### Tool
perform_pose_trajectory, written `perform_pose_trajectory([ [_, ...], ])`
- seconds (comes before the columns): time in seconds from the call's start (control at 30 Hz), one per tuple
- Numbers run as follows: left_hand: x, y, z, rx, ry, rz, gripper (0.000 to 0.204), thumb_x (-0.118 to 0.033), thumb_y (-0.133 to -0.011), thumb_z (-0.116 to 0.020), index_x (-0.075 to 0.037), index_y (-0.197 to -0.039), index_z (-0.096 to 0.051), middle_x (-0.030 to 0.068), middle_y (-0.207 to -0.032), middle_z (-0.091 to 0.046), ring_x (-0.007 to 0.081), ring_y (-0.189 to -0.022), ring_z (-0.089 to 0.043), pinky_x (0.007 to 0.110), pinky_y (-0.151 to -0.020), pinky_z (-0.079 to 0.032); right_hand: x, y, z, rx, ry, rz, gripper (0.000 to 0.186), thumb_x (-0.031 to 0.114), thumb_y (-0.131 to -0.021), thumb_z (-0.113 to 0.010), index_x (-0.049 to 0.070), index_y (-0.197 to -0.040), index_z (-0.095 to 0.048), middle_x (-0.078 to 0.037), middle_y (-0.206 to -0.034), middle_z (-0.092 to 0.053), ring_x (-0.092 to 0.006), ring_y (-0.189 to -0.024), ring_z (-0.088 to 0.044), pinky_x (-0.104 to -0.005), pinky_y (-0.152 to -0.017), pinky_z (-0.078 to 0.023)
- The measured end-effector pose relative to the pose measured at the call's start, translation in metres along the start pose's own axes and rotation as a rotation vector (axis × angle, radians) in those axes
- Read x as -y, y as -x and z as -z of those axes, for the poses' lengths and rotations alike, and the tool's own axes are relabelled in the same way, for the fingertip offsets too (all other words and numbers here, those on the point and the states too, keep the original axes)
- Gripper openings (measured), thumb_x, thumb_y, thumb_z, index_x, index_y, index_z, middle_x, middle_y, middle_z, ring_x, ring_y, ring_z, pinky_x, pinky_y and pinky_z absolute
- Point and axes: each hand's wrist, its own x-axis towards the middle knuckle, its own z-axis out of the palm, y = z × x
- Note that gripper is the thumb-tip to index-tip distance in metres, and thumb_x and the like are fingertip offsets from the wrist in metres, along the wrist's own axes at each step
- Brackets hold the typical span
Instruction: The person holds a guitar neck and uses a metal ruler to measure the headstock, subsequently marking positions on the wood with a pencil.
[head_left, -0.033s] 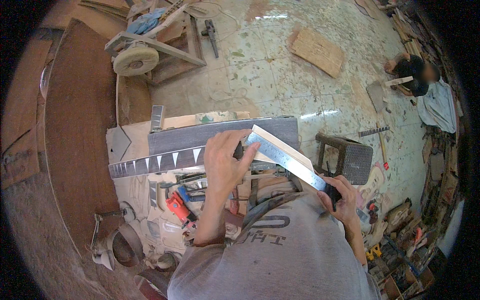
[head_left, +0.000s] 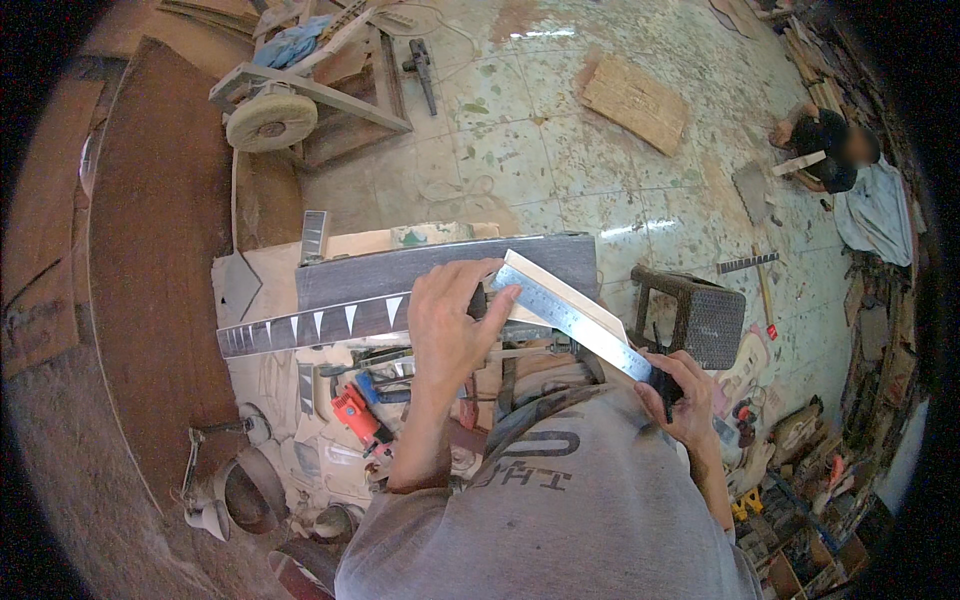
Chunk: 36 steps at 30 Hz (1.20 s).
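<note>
A steel square's blade lies at a slant along a pale wooden strip. My left hand is closed on the upper end of the blade and strip, thumb on the steel. My right hand grips the square's black handle at the lower end. Behind them, on the bench, are a long dark grey board and a dark fretboard with white triangular inlays. Below my left hand lie a red power tool and a blue tool.
A wheeled wooden frame and brown panel stand at left. A woven stool is to the right, a loose board on the tiled floor. A co-worker crouches at far right, holding a wooden piece, beside piled scrap.
</note>
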Motion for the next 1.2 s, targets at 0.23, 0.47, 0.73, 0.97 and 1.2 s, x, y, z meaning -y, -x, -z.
perform_pose_trajectory([
  [0.23,-0.003,0.0,0.0,0.01,-0.013,0.007,0.03,-0.024,-0.086,-0.086,-0.01,-0.11,-0.076,0.0094,-0.105,-0.075,0.0319,-0.097,-0.069,0.042,-0.089,-0.049,0.004,-0.01,0.002,-0.006,-0.035,-0.03,0.033,0.014,-0.092,-0.079,0.004,-0.123,-0.072,-0.015,-0.096,-0.072,-0.0319,-0.083,-0.069,-0.0391,-0.075,-0.054],
  [0.47,-0.001,0.001,-0.002,-0.013,-0.019,-0.018,0.031,-0.025,-0.086,-0.085,-0.01,-0.111,-0.075,0.0095,-0.102,-0.074,0.0314,-0.096,-0.068,0.042,-0.087,-0.048,0.011,-0.033,-0.005,-0.213,-0.299,-0.201,0.025,0.011,-0.102,-0.068,0.003,-0.126,-0.072,-0.015,-0.11,-0.077,-0.0269,-0.099,-0.075,-0.0385,-0.087,-0.057],
  [0.73,0.0,0.002,-0.003,-0.012,-0.016,-0.024,0.029,-0.024,-0.087,-0.084,-0.011,-0.112,-0.075,0.0092,-0.101,-0.073,0.0313,-0.095,-0.067,0.042,-0.087,-0.047,0.046,-0.098,-0.032,-0.133,-0.566,-0.016,0.018,0.012,-0.106,-0.065,-0.003,-0.116,-0.07,-0.009,-0.094,-0.073,-0.0148,-0.085,-0.068,-0.03,-0.081,-0.053],
  [0.97,-0.001,0.001,-0.001,-0.008,-0.032,-0.022,0.03,-0.024,-0.087,-0.085,-0.011,-0.112,-0.076,0.0094,-0.1,-0.073,0.0312,-0.095,-0.067,0.042,-0.087,-0.047,0.073,-0.14,-0.064,0.013,-0.964,-0.252,0.009,0.004,-0.101,-0.069,-0.002,-0.108,-0.07,-0.003,-0.086,-0.07,-0.0074,-0.073,-0.062,-0.0245,-0.066,-0.05],
  [1.2,0.001,0.002,-0.003,-0.005,-0.026,-0.031,0.03,-0.022,-0.085,-0.086,-0.009,-0.111,-0.076,0.0091,-0.104,-0.075,0.0303,-0.098,-0.069,0.042,-0.087,-0.048,0.073,-0.149,-0.079,0.007,-0.828,-0.24,0.005,0.004,-0.097,-0.072,0.001,-0.1,-0.07,-0.001,-0.082,-0.07,-0.0026,-0.064,-0.057,-0.021,-0.057,-0.045],
])
